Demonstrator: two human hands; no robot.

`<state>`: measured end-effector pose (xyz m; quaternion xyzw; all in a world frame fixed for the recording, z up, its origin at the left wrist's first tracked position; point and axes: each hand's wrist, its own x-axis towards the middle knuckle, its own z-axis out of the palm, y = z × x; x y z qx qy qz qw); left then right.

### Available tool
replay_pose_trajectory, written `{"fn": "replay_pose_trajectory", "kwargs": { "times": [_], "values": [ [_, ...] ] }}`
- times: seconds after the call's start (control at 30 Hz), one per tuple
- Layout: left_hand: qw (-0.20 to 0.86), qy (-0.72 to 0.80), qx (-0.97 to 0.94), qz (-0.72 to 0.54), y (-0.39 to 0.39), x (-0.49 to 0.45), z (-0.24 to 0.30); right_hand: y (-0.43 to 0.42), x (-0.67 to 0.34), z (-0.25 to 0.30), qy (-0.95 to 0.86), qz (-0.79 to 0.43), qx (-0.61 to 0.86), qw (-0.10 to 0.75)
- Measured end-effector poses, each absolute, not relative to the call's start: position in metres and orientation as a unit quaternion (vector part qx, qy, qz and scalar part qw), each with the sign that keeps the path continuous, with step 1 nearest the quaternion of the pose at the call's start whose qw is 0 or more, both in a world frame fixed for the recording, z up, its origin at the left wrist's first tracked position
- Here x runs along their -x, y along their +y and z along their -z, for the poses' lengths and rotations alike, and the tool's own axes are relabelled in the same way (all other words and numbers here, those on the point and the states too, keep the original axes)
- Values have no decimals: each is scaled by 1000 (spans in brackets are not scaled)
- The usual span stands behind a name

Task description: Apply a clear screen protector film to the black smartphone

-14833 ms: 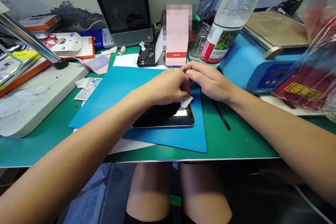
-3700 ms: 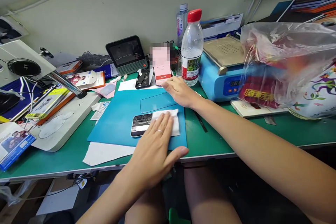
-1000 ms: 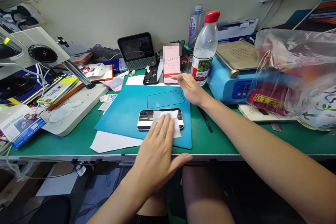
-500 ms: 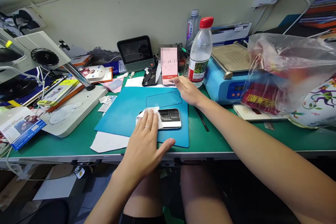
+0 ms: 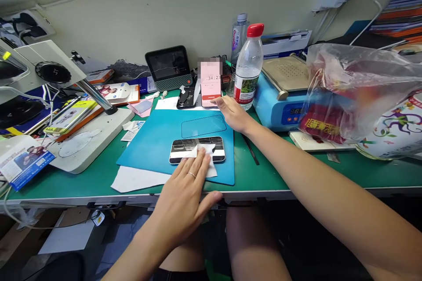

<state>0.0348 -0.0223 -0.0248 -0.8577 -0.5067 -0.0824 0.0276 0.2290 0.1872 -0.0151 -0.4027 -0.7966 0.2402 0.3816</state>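
Note:
My left hand presses a white tissue with flat fingers onto a phone lying on a blue mat. The phone's dark glass has bright reflections, and tissue and fingers cover part of it. Just behind lies a clear glass sheet with a thin black outline. My right hand rests at the mat's far right corner, fingers loosely extended and partly hidden, with nothing visible in it. Its fingertips are close to an upright phone showing a running timer.
A water bottle with a red cap and a blue heating plate stand to the right, beside a plastic bag. On the left is a microscope stand. A dark thin tool lies right of the mat.
My left hand has slid the tissue to the right and slightly nearer across the phone, uncovering its left end. My right hand has stayed in place.

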Motion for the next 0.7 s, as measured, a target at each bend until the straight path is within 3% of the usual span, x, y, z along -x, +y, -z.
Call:
{"fn": "replay_pose_trajectory", "kwargs": {
  "times": [0.23, 0.7],
  "values": [
    [37, -508, 857, 80, -26, -20, 25, 188, -228, 16, -794, -241, 402, 387],
    [-39, -420, 906, 26, 7, -25, 9, 191, -228, 20, -797, -239, 396, 388]
  ]
}}
